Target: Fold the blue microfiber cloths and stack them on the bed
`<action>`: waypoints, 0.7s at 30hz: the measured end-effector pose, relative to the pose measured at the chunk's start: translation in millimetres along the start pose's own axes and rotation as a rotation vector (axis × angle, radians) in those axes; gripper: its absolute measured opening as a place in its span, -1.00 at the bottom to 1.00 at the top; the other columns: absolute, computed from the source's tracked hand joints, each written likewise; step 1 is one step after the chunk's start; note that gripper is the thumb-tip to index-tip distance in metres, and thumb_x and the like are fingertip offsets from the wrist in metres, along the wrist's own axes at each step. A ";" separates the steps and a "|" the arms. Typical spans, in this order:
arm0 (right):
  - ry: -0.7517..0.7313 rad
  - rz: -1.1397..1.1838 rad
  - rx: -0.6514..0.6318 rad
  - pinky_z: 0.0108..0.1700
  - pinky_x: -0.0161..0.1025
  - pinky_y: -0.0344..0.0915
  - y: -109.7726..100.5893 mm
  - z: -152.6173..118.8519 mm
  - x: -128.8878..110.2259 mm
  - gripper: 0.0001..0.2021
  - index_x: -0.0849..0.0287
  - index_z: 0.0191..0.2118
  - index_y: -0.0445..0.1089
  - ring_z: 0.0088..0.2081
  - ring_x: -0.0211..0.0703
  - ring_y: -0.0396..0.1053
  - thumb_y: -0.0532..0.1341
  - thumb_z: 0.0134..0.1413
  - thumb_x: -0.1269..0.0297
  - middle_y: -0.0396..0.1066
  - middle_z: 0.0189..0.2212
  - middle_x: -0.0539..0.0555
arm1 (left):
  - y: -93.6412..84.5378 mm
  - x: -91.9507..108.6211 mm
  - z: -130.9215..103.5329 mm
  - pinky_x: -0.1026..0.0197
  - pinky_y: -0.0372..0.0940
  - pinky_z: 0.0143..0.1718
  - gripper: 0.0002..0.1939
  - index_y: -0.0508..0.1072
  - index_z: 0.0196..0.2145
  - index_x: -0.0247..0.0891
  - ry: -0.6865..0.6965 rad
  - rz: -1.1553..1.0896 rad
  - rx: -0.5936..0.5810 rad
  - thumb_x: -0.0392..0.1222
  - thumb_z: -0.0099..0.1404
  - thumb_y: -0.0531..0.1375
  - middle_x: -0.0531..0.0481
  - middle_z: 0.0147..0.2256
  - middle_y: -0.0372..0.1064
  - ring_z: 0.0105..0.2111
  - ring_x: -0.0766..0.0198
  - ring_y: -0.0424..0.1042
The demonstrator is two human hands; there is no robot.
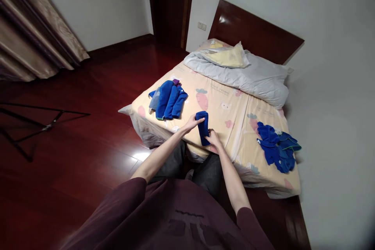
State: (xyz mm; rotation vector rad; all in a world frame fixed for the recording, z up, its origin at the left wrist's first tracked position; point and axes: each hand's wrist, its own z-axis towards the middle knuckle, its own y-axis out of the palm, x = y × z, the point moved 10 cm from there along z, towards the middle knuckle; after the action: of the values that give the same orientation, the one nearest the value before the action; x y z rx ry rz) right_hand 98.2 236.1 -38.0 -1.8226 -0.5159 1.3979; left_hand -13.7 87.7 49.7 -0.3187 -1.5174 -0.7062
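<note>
Two-handed, holds a narrowly folded blue towel at the near edge of the bed.
Grips its upper left side with the left hand, its lower right side with the right hand; has folded towels lying leftward, a crumpled blue heap rightward.

Pale walls stand behind a shiny curtain and brown headboard, above a glossy dark-red floor
</note>
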 end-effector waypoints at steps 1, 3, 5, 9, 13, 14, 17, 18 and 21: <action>-0.017 0.055 0.003 0.04 -0.16 0.45 1.7 7.5 -10.5 -0.61 0.23 0.02 0.47 -0.03 -0.03 0.55 0.36 0.02 0.44 0.56 -0.01 0.23 | -1.7 15.1 2.6 -0.03 0.40 0.06 -0.44 0.57 -0.14 -0.34 0.038 0.046 -0.030 0.15 0.07 0.48 -0.19 -0.16 0.58 -0.10 0.01 0.52; -0.059 0.150 0.011 0.01 -0.13 0.47 6.1 22.8 -34.4 -0.57 0.20 0.02 0.46 -0.08 -0.03 0.56 0.35 -0.06 0.46 0.59 -0.05 0.18 | -7.3 44.9 5.7 -0.01 0.41 0.03 -0.48 0.56 -0.12 -0.33 0.115 0.131 -0.077 0.12 0.12 0.44 -0.17 -0.16 0.57 -0.12 0.03 0.51; -0.090 0.215 0.026 -0.03 -0.09 0.49 11.6 38.1 -59.5 -0.55 0.20 -0.01 0.47 -0.15 -0.01 0.56 0.37 -0.13 0.43 0.61 -0.12 0.15 | -16.0 70.5 7.0 0.00 0.43 0.01 -0.52 0.54 -0.09 -0.32 0.178 0.211 -0.108 0.07 0.16 0.41 -0.15 -0.16 0.56 -0.12 0.04 0.51; -0.113 0.322 0.067 -0.16 -0.11 0.49 25.6 65.5 -110.1 -0.58 0.21 -0.13 0.50 -0.24 0.02 0.54 0.46 -0.21 0.29 0.61 -0.20 0.17 | -45.0 102.4 7.4 0.03 0.43 0.00 -0.62 0.51 -0.10 -0.30 0.264 0.377 -0.101 -0.01 0.20 0.34 -0.12 -0.16 0.52 -0.13 0.06 0.49; -0.143 0.371 0.110 -0.23 -0.16 0.45 37.4 84.8 -154.6 -0.57 0.23 -0.21 0.49 -0.27 -0.02 0.49 0.50 -0.23 0.14 0.59 -0.24 0.18 | -78.6 115.7 3.6 0.03 0.40 0.05 -0.67 0.48 -0.12 -0.29 0.326 0.468 -0.064 -0.03 0.23 0.29 -0.10 -0.15 0.50 -0.11 0.08 0.48; -0.150 0.379 0.110 -0.26 -0.17 0.44 40.4 88.5 -163.2 -0.57 0.23 -0.23 0.49 -0.29 -0.04 0.48 0.51 -0.24 0.12 0.59 -0.28 0.17 | -87.0 117.7 2.2 0.03 0.39 0.06 -0.67 0.48 -0.12 -0.28 0.333 0.476 -0.047 -0.03 0.24 0.28 -0.10 -0.14 0.49 -0.10 0.08 0.48; -0.172 0.406 0.057 -0.33 -0.20 0.39 52.4 97.7 -182.6 -0.58 0.24 -0.29 0.47 -0.37 -0.10 0.42 0.51 -0.28 0.09 0.56 -0.35 0.12 | -108.7 122.3 -1.3 0.03 0.37 0.08 -0.65 0.47 -0.11 -0.28 0.337 0.492 0.008 0.00 0.25 0.27 -0.09 -0.12 0.49 -0.09 0.08 0.48; -0.179 0.417 0.033 -0.34 -0.21 0.38 56.8 100.0 -186.9 -0.57 0.24 -0.30 0.47 -0.38 -0.12 0.40 0.51 -0.28 0.09 0.55 -0.36 0.11 | -114.2 122.9 -1.8 0.03 0.37 0.09 -0.65 0.47 -0.10 -0.28 0.332 0.496 0.019 0.00 0.25 0.26 -0.09 -0.12 0.50 -0.09 0.08 0.48; -0.187 0.454 -0.014 -0.35 -0.23 0.36 68.2 105.9 -193.6 -0.56 0.24 -0.29 0.47 -0.39 -0.14 0.39 0.51 -0.29 0.08 0.54 -0.36 0.09 | -126.3 122.7 -1.4 0.02 0.36 0.10 -0.61 0.46 -0.07 -0.28 0.315 0.513 0.035 0.01 0.25 0.26 -0.10 -0.10 0.51 -0.07 0.07 0.48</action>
State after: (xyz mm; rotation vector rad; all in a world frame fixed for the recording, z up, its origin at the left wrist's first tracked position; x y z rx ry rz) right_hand -71.6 90.6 20.1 -1.9051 -0.2065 1.8837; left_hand -99.7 -37.1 139.3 -0.5211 -1.0835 -0.3024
